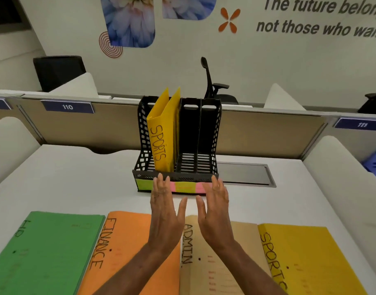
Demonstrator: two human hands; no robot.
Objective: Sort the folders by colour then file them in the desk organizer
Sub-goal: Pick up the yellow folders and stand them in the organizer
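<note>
In the head view, a black desk organizer (143,133) is seen standing on the white counter (55,177) at 12 o'clock from the hands. Three upright compartments are formed in it. In the 9 o'clock compartment a yellow SPORTS folder (159,143) is filed upright, tilted a little. A second yellow edge rises just behind it (whether that is a separate folder cannot be told). The other two compartments are seen dark. Coloured labels (143,184) in green, pink and yellow are stuck along the organizer's front base.

The left grip (164,209) and the right grip (216,209) are held open side by side, fingers straight, palms turned toward each other. Nothing is held in either. Their fingertips are raised at the organizer's front edge; contact cannot be judged.

Four folders are laid flat in a row along the 6 o'clock edge of the counter. A green folder (46,252) is placed at 8 o'clock. An orange FINANCE folder (123,241) lies beside it, then a tan ADMIN folder (221,262). A second yellow SPORTS folder (310,262) lies at 4 o'clock.

A grey cable hatch (244,173) is set into the counter at 3 o'clock of the organizer. A beige partition (97,128) is seen behind, and a black office chair (212,86) beyond it.
</note>
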